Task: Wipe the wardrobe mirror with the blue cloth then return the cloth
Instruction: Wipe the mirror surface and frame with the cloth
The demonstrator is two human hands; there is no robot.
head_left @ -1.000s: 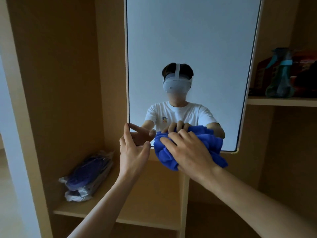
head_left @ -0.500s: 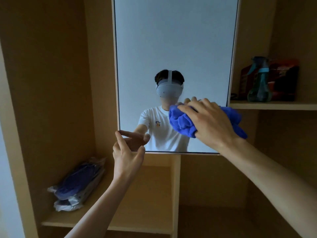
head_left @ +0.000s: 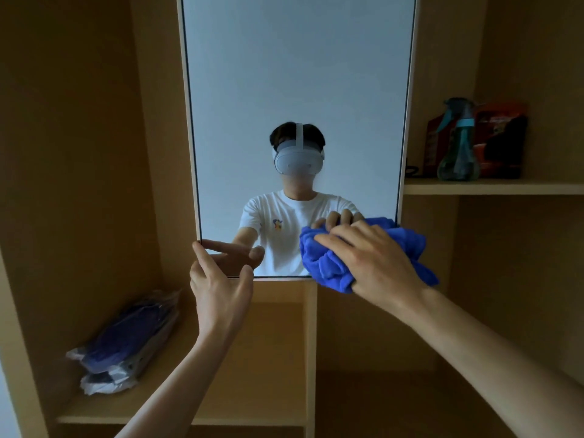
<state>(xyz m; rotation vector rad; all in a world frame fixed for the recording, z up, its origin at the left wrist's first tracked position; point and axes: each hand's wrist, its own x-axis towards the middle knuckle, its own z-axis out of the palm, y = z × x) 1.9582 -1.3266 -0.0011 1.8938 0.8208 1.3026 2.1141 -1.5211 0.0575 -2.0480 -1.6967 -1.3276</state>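
Note:
The wardrobe mirror [head_left: 297, 74] hangs in a thin frame between wooden compartments and reflects me. My right hand [head_left: 369, 257] grips the bunched blue cloth [head_left: 325, 263] and presses it against the mirror's lower right corner; part of the cloth hangs past the right edge. My left hand [head_left: 221, 279] is at the lower left corner with spread fingers. Its forefinger lies along the mirror's left edge and its thumb touches the bottom edge.
A green spray bottle [head_left: 458, 143] and a red package [head_left: 499, 137] stand on the right shelf [head_left: 493, 186]. A plastic-wrapped blue bundle [head_left: 126, 339] lies on the lower left shelf [head_left: 221, 390]. A vertical divider [head_left: 311, 343] runs below the mirror.
My right hand carried the cloth from the bottom middle up towards the right edge, then down to the lower right corner. My left hand stayed at the lower left corner.

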